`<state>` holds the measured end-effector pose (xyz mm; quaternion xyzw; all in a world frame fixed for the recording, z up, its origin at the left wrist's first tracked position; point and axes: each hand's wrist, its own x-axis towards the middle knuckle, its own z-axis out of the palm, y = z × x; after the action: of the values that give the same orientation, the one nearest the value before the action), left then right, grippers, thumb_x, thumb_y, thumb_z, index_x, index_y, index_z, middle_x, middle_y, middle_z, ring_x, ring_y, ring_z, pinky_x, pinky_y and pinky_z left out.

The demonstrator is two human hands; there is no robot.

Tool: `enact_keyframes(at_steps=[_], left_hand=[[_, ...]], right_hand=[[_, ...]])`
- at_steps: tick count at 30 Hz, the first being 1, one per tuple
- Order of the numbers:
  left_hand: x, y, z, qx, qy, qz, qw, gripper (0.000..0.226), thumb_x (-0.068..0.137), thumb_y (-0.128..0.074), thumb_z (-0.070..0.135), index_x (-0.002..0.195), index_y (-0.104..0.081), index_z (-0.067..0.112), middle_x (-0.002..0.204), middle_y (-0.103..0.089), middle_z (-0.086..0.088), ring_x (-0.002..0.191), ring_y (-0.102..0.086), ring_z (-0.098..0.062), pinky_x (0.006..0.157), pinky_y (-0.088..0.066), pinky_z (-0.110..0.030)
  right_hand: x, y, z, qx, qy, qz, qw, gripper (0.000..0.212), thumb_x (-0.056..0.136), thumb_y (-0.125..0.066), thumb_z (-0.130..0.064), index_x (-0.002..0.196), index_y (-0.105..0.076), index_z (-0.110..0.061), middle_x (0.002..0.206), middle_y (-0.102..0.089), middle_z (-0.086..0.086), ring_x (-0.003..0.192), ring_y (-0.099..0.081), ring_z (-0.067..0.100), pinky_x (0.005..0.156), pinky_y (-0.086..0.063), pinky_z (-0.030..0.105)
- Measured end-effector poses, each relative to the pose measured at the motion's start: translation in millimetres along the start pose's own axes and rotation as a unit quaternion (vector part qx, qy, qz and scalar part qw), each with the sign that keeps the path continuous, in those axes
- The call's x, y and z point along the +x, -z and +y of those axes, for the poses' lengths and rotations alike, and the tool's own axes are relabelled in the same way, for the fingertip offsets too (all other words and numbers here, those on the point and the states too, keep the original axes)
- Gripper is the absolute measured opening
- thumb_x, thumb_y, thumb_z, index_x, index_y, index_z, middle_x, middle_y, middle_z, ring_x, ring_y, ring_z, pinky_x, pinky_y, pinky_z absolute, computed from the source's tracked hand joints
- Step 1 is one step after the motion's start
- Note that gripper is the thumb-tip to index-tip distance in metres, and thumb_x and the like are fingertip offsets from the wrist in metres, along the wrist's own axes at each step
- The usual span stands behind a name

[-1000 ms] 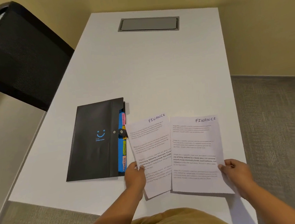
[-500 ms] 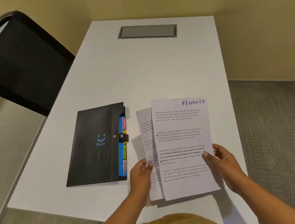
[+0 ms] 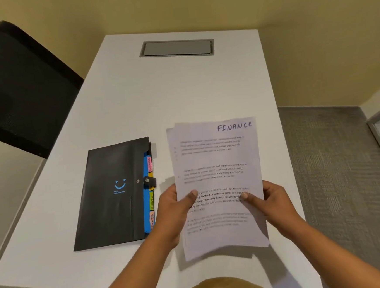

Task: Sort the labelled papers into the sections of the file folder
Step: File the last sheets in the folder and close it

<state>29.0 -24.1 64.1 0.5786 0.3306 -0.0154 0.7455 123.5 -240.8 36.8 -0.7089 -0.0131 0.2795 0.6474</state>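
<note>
Jointly left hand point(image 3: 170, 213), right hand point(image 3: 277, 202) pinch papers point(image 3: 217, 159).

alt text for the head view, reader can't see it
A left hand and a right hand hold a stack of papers headed FINANCE by its side edges above a white table. A closed black file folder with coloured tabs lies to their left.

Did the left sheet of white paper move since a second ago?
Yes: rightward, away from the black plastic file folder, now tucked behind the other white FINANCE sheet.
</note>
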Motion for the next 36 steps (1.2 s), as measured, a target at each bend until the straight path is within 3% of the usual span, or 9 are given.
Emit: enact_keyframes(at_steps=[4, 8, 11, 18, 22, 26, 31, 34, 36], left_hand=[[0.3, -11.3, 17.4, 0.036, -0.098, 0.014, 0.994, 0.019, 0.087, -0.069, 0.008, 0.093, -0.07, 0.026, 0.087, -0.075, 0.008, 0.086, -0.071, -0.013, 0.067, -0.057, -0.023], [3.1, -18.3, 22.9, 0.059, -0.178, 0.062, 0.98, 0.032, 0.079, -0.077, 0.006, 0.091, -0.064, 0.033, 0.092, -0.071, 0.011, 0.089, -0.069, -0.012, 0.068, -0.055, -0.014], [1.9, -19.8, 23.4, 0.063, -0.207, 0.069, 0.974, 0.038, 0.078, -0.078, 0.007, 0.092, -0.06, 0.038, 0.092, -0.067, 0.017, 0.091, -0.065, -0.006, 0.067, -0.05, -0.007], [10.1, -17.6, 11.2, 0.104, -0.202, 0.053, 0.972, 0.021, 0.084, -0.074, 0.011, 0.091, -0.071, 0.031, 0.082, -0.073, 0.014, 0.085, -0.069, -0.008, 0.067, -0.05, -0.012], [10.0, -11.9, 13.4, 0.083, -0.161, 0.061, 0.982, 0.025, 0.085, -0.072, 0.01, 0.092, -0.065, 0.033, 0.082, -0.071, 0.018, 0.085, -0.066, 0.0, 0.067, -0.053, -0.012], [9.6, 8.5, 23.6, 0.034, -0.123, 0.066, 0.99, 0.031, 0.081, -0.077, 0.015, 0.109, -0.066, 0.009, 0.1, -0.073, -0.006, 0.094, -0.071, -0.023, 0.076, -0.06, -0.033], [10.9, 39.7, 38.5, 0.002, -0.094, 0.022, 0.995, 0.032, 0.085, -0.073, 0.011, 0.115, -0.064, 0.008, 0.108, -0.074, -0.006, 0.099, -0.071, -0.024, 0.084, -0.058, -0.044], [20.4, 57.1, 38.2, 0.045, -0.067, 0.038, 0.996, 0.031, 0.083, -0.074, 0.032, 0.109, -0.069, 0.015, 0.102, -0.075, 0.0, 0.094, -0.072, -0.016, 0.083, -0.059, -0.041], [29.5, 68.2, 32.7, 0.109, -0.083, 0.104, 0.985, 0.047, 0.082, -0.062, 0.056, 0.096, -0.069, 0.012, 0.089, -0.074, -0.001, 0.08, -0.07, -0.012, 0.073, -0.058, -0.031]], right_hand=[[2.9, -6.4, -17.8, -0.02, 0.057, 0.038, 0.997, 0.011, 0.086, -0.071, -0.013, 0.094, -0.076, -0.018, 0.091, -0.078, -0.001, 0.087, -0.075, 0.02, 0.076, -0.06, 0.036], [3.8, -10.6, -32.0, -0.076, 0.134, 0.058, 0.986, 0.017, 0.087, -0.071, -0.013, 0.086, -0.071, -0.03, 0.073, -0.074, -0.015, 0.071, -0.069, -0.003, 0.062, -0.053, 0.014], [5.1, -13.6, -32.3, -0.098, 0.155, 0.064, 0.981, 0.026, 0.085, -0.073, -0.012, 0.092, -0.066, -0.036, 0.086, -0.074, -0.014, 0.084, -0.069, -0.003, 0.073, -0.056, 0.016], [4.0, -19.4, -19.4, -0.093, 0.113, 0.042, 0.988, 0.026, 0.084, -0.074, -0.009, 0.09, -0.071, -0.035, 0.089, -0.076, -0.016, 0.086, -0.072, 0.003, 0.072, -0.056, 0.019], [4.9, -16.9, -17.0, -0.1, 0.091, 0.046, 0.99, 0.025, 0.086, -0.073, -0.013, 0.097, -0.068, -0.035, 0.095, -0.076, -0.011, 0.089, -0.07, 0.001, 0.08, -0.056, 0.026], [0.4, -14.1, -18.0, -0.136, 0.093, -0.019, 0.986, 0.022, 0.091, -0.066, -0.011, 0.103, -0.071, -0.03, 0.1, -0.076, -0.013, 0.095, -0.071, 0.005, 0.083, -0.057, 0.025], [-3.9, -26.9, -22.8, -0.203, 0.064, -0.077, 0.974, 0.018, 0.087, -0.062, -0.034, 0.092, -0.075, -0.023, 0.089, -0.077, -0.011, 0.082, -0.074, 0.01, 0.074, -0.06, 0.039], [-2.5, -37.7, -20.5, -0.211, 0.052, -0.077, 0.973, 0.021, 0.088, -0.062, -0.035, 0.087, -0.076, -0.019, 0.083, -0.078, -0.004, 0.077, -0.074, 0.017, 0.07, -0.057, 0.046], [-0.2, -43.3, -17.3, -0.211, 0.046, -0.053, 0.975, 0.024, 0.089, -0.063, -0.035, 0.082, -0.075, -0.015, 0.079, -0.077, 0.002, 0.073, -0.073, 0.025, 0.067, -0.055, 0.048]])
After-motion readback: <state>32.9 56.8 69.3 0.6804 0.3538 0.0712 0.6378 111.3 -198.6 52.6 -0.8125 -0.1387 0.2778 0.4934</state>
